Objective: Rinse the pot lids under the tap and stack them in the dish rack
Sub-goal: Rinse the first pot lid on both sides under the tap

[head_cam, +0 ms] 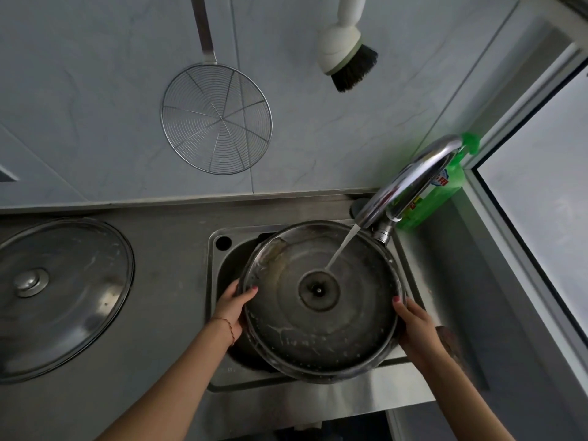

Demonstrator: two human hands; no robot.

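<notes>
A large steel pot lid (321, 329) is held underside-up over the sink (219, 268), soapy along its near rim. Water from the chrome tap (410, 183) falls onto it just above its centre. My left hand (230, 305) grips the lid's left rim, thumb on the inner face. My right hand (413, 329) holds the right rim the same way. A second steel lid (63, 297) with a round knob lies knob-up on the counter at the left. No dish rack is in view.
A wire skimmer (216, 119) and a white scrub brush (346, 49) hang on the tiled wall behind. A green detergent bottle (436, 192) stands behind the tap. A window frame (521, 237) runs along the right. A dark scouring pad (448, 342) lies on the right counter.
</notes>
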